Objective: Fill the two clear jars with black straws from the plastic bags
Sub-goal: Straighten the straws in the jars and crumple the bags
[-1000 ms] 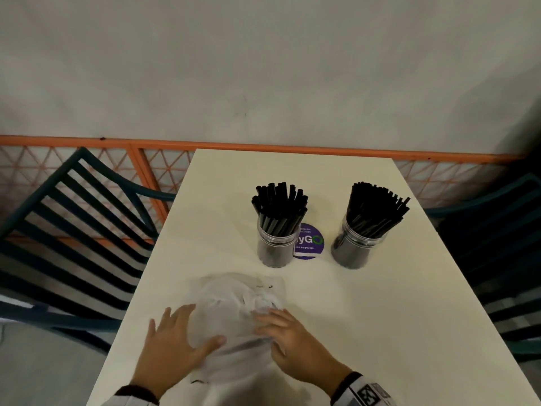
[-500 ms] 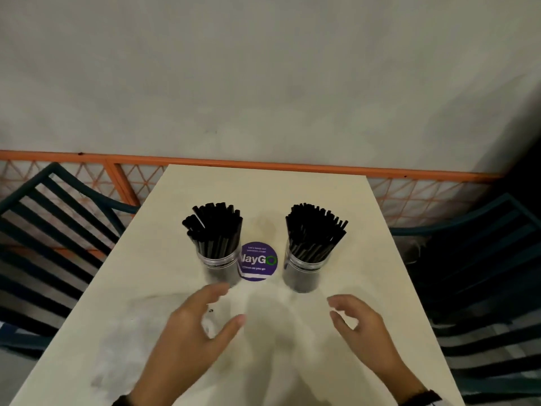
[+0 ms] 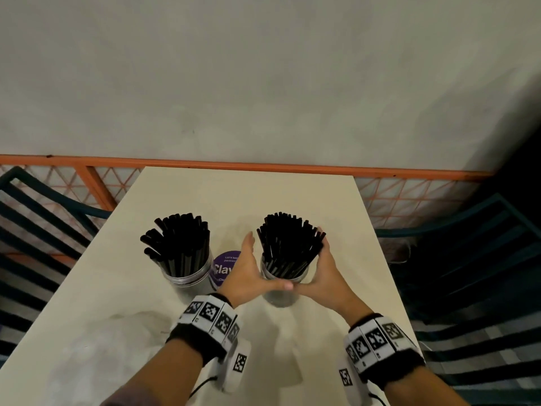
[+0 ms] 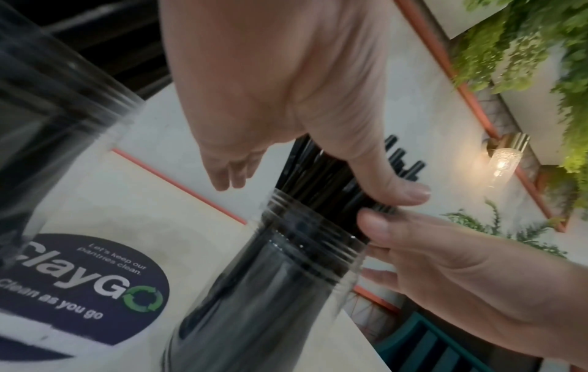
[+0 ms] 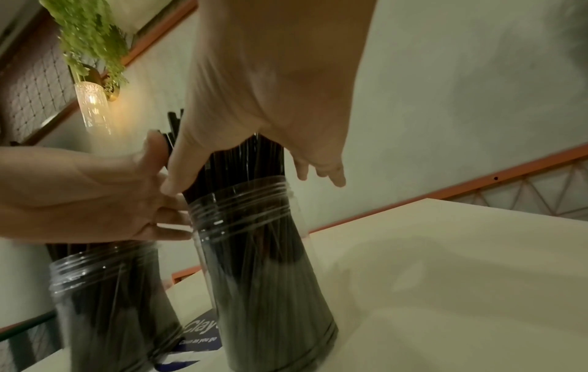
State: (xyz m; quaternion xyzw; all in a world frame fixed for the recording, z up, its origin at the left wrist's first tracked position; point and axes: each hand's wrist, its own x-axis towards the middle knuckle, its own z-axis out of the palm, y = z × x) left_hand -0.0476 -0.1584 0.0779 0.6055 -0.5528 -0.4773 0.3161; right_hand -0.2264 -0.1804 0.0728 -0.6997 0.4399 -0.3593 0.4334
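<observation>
On the table [image 3: 292,197], both clear jars were seen packed with black straws; filling was judged essentially complete. An emptied plastic bag [image 3: 117,347] lay near. The right jar [image 3: 282,288] was cupped between left hand [image 3: 244,272] and right hand [image 3: 328,271], fingers spread straight against its straws [image 3: 288,244]; the left jar [image 3: 187,273] stood untouched.

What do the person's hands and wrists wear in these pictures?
Both the left hand and the right hand are bare. Each wrist carries a black band with white square-patterned marker tiles, a white tagged camera unit beneath and a thin black cable.
</observation>
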